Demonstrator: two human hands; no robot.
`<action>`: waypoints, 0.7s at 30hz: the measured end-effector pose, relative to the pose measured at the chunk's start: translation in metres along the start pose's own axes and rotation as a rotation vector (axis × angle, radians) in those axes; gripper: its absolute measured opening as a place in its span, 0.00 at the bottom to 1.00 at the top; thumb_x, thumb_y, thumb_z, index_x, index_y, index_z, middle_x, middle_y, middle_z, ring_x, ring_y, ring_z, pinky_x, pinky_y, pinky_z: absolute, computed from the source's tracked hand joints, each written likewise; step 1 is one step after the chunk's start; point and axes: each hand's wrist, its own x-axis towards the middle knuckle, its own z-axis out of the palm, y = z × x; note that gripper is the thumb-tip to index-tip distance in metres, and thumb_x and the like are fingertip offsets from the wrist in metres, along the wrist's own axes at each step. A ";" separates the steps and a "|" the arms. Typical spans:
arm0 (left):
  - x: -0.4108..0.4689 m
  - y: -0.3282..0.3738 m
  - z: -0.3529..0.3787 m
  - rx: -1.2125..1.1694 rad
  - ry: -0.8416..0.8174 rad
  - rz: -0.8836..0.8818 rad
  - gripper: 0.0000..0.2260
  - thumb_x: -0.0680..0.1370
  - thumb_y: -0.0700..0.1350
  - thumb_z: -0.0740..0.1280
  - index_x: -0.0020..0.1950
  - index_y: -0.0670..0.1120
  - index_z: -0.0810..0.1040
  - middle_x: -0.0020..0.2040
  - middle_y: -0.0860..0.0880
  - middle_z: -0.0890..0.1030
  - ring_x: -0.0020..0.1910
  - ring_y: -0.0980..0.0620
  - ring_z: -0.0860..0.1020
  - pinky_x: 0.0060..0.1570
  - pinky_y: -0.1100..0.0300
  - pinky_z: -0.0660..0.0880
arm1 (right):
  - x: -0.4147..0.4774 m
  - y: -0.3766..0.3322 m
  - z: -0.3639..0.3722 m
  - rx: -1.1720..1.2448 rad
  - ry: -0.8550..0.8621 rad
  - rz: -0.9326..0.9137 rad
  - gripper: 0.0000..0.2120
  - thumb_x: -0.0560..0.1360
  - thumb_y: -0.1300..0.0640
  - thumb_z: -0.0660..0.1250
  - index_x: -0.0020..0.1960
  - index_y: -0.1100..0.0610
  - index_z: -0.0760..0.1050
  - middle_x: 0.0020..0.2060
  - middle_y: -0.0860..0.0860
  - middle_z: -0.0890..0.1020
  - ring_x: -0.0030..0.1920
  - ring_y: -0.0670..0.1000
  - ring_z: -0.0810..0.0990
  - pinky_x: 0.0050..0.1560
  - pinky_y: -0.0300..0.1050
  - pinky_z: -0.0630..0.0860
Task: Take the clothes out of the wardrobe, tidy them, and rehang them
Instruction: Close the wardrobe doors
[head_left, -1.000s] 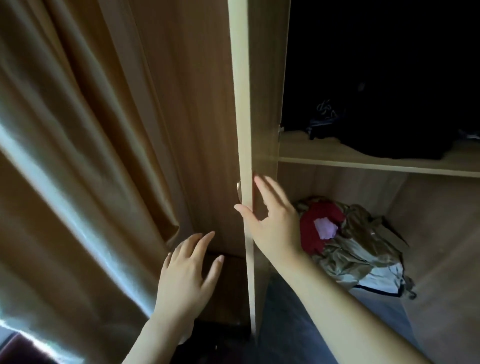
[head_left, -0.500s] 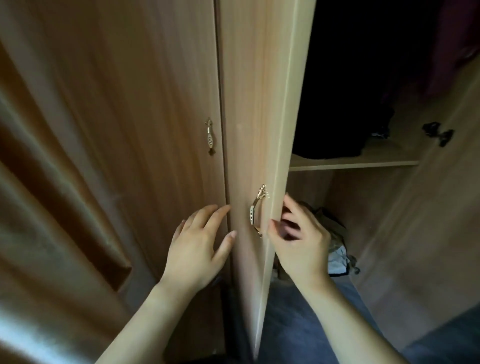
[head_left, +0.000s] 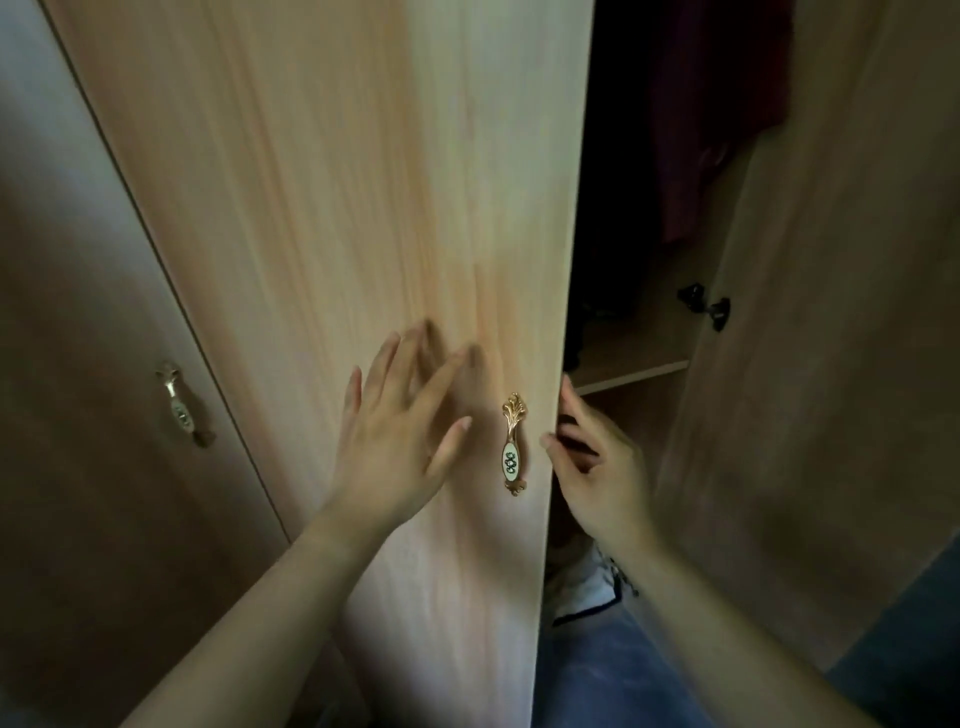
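Wardrobe door (head_left: 415, 208): had swung nearer shut; left hand (head_left: 395, 441), fingers spread, had moved onto its face; right hand (head_left: 597, 467), fingers curled, held its edge; closing judged well advanced.

Two bare hands – L hand (head_left: 395, 457) & R hand (head_left: 602, 478) – slim, w/ long fingers (head_left: 439, 384), short nails at tips; forearms bare behind fingers, back to frame edge.

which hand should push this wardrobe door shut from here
Left. The left hand lies spread on the face of the door beside the handle, ready to push. The right hand curls round the door's free edge, in the gap, and would likely be pinched.
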 end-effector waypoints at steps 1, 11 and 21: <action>0.013 -0.003 0.012 0.020 0.016 -0.002 0.26 0.78 0.59 0.55 0.75 0.58 0.58 0.78 0.47 0.54 0.76 0.45 0.52 0.69 0.40 0.57 | 0.013 0.011 0.000 0.018 0.000 0.003 0.33 0.72 0.67 0.70 0.70 0.48 0.61 0.54 0.33 0.72 0.51 0.33 0.77 0.45 0.26 0.73; 0.086 -0.040 0.108 0.232 0.330 0.034 0.25 0.77 0.60 0.60 0.72 0.58 0.61 0.75 0.42 0.53 0.74 0.41 0.53 0.66 0.37 0.56 | 0.108 0.092 0.009 -0.020 0.040 -0.171 0.24 0.69 0.68 0.72 0.64 0.61 0.73 0.50 0.50 0.79 0.48 0.33 0.77 0.45 0.25 0.72; 0.119 -0.074 0.136 0.370 0.382 0.092 0.24 0.78 0.60 0.62 0.72 0.59 0.62 0.75 0.45 0.57 0.72 0.46 0.55 0.64 0.44 0.58 | 0.165 0.133 0.042 -0.023 0.081 -0.168 0.25 0.71 0.65 0.70 0.66 0.55 0.71 0.48 0.44 0.77 0.45 0.41 0.78 0.45 0.27 0.73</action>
